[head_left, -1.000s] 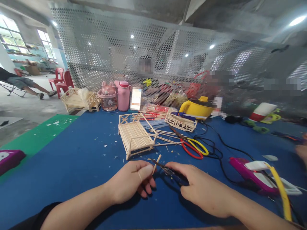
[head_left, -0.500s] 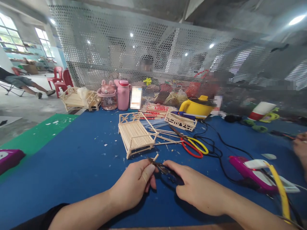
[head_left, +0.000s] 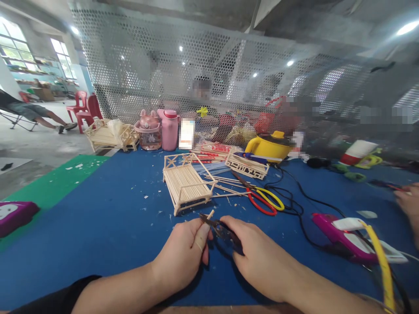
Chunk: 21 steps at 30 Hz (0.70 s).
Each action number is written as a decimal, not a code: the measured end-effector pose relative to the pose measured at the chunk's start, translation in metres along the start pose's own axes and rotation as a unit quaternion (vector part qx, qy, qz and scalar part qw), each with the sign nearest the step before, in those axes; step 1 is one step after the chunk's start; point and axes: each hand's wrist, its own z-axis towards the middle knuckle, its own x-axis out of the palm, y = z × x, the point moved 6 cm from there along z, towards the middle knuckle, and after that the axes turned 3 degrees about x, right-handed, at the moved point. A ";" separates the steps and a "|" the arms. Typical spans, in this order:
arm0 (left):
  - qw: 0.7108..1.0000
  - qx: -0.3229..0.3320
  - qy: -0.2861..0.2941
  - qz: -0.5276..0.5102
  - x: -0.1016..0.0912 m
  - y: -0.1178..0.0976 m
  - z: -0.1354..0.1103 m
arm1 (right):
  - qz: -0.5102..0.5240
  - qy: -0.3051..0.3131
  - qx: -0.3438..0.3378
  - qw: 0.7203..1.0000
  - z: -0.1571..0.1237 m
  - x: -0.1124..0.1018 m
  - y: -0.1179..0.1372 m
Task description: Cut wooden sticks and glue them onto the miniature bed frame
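Low over the blue table, my left hand (head_left: 186, 244) is closed on a short wooden stick (head_left: 211, 214) whose tip pokes up past the thumb. My right hand (head_left: 258, 257) is wrapped round dark-handled cutting pliers (head_left: 222, 233). Their jaws lie across the stick, right at my left thumb; I cannot tell whether they have closed fully on it. Just beyond my hands stands a miniature bed-like frame (head_left: 188, 185) made of wooden sticks. Loose sticks (head_left: 229, 189) and scissors (head_left: 258, 196) with one red and one yellow handle lie to its right.
A purple power strip (head_left: 347, 244) with a yellow cable sits at the right. A small stick rack (head_left: 247, 165), a yellow pot (head_left: 268, 147) and pink bottles (head_left: 169, 131) line the back before a perforated metal screen (head_left: 157, 65). Another person's hand (head_left: 409, 200) is at the far right edge.
My right hand and the pliers have shifted slightly left, towards my left hand. The stick's tip has moved a little left too. The other person's hand at the right has shifted slightly.
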 end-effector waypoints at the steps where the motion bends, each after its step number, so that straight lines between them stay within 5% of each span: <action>1: 1.000 0.010 -0.008 0.009 -0.001 -0.002 -0.001 | -0.025 -0.021 0.006 0.999 0.000 0.001 -0.001; 13: 0.989 0.112 -0.019 0.093 -0.004 -0.023 -0.011 | -0.215 -0.154 -0.028 0.964 -0.014 0.006 0.000; 21: 0.989 0.109 -0.024 0.095 -0.005 -0.028 -0.009 | -0.148 -0.103 -0.040 0.983 -0.009 -0.003 -0.002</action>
